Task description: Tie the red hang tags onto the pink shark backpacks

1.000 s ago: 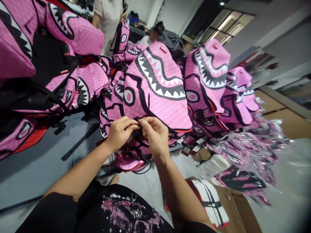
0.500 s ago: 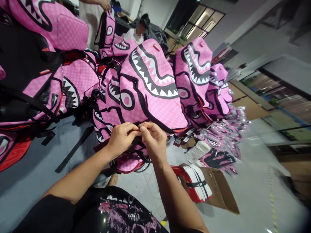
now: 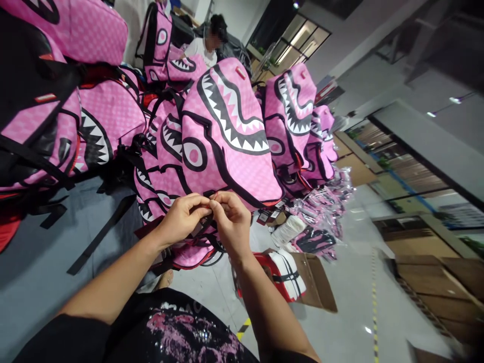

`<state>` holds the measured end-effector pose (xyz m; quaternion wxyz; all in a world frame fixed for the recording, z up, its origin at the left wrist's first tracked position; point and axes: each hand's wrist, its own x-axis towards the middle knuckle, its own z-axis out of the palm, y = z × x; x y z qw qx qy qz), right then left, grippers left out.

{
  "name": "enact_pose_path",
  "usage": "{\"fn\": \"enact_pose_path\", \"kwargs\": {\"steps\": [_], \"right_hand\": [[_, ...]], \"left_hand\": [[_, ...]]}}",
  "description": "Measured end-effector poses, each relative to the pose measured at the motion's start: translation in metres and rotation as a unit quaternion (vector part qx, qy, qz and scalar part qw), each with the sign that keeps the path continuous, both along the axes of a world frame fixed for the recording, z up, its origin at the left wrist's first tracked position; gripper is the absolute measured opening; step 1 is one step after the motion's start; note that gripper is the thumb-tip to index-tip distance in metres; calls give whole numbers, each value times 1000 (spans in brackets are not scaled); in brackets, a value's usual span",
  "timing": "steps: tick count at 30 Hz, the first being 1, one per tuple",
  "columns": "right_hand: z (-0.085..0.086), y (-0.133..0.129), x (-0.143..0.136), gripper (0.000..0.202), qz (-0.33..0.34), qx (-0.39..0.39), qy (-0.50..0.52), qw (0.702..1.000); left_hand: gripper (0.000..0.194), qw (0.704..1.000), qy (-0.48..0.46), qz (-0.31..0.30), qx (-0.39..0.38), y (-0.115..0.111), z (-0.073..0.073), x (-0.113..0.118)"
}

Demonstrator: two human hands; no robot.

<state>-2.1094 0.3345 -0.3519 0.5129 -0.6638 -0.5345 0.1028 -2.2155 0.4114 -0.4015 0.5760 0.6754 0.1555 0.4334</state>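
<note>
Directly ahead leans a pink checkered backpack (image 3: 247, 169) with a black-and-white shark mouth and an eye patch. At its lower edge my left hand (image 3: 185, 214) and my right hand (image 3: 232, 217) meet, fingertips together. Both hands are closed in a pinch. Whatever small thing lies between the fingers is too small to make out; a bit of red shows there. Dark tags and straps hang just below my hands, partly covered by them. More pink backpacks (image 3: 172, 133) are stacked close behind on the left.
Another pink backpack (image 3: 291, 101) stands to the right, with plastic-wrapped bags (image 3: 321, 201) beyond. An open carton (image 3: 315, 282) holding red and white goods sits on the floor. A loose black strap (image 3: 102, 229) lies on the grey surface at left. A person (image 3: 206, 45) in white is at the back.
The view has shifted, so the backpacks and carton sit farther left. My hands keep pinching together at the same backpack's lower edge. The other person's hand at the top has left view.
</note>
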Motion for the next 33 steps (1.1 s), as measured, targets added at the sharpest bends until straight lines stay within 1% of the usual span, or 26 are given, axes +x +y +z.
{"fn": "enact_pose_path", "kwargs": {"steps": [5,7,10,12,15,20,21,23,24,25,26,28,30,31,33], "right_hand": [[2,-1,1,8,16,-8,-29,999],[3,-1,2,7,18,-7,-52,998],[6,-1,3,7,22,1,-84,996],[7,0,3,7,22,8,-95,995],[7,0,3,8,19,16,-107,994],[5,1,4,7,14,8,-111,994],[4,1,4,7,11,11,-114,993],[3,1,4,8,6,17,-117,993],[2,1,4,8,6,18,-117,993],[1,0,4,7,9,17,-115,993],[1,0,5,7,12,15,-111,994],[0,-1,5,6,15,11,-97,995],[-1,-1,6,7,11,8,-79,997],[-1,-1,6,7,8,6,-70,997],[-2,-1,6,9,5,3,-59,998]], "left_hand": [[11,999,1,33,7,2,-4,4],[9,998,20,53,8,2,-4,6],[12,994,45,93,38,2,-2,8],[10,992,39,107,62,2,-1,8],[9,990,19,113,83,1,-4,10],[14,983,23,162,78,-3,-5,11],[13,984,26,157,78,-4,-5,10],[11,990,23,113,80,-5,-4,8],[14,993,20,89,79,-6,-5,7],[16,994,17,78,74,-7,-5,7],[15,994,16,84,64,-7,-6,7],[8,991,19,130,38,-8,-7,9],[11,985,26,169,29,-9,-8,11],[11,984,25,172,36,-9,-9,12],[7,987,15,148,66,-9,-9,13]]}}
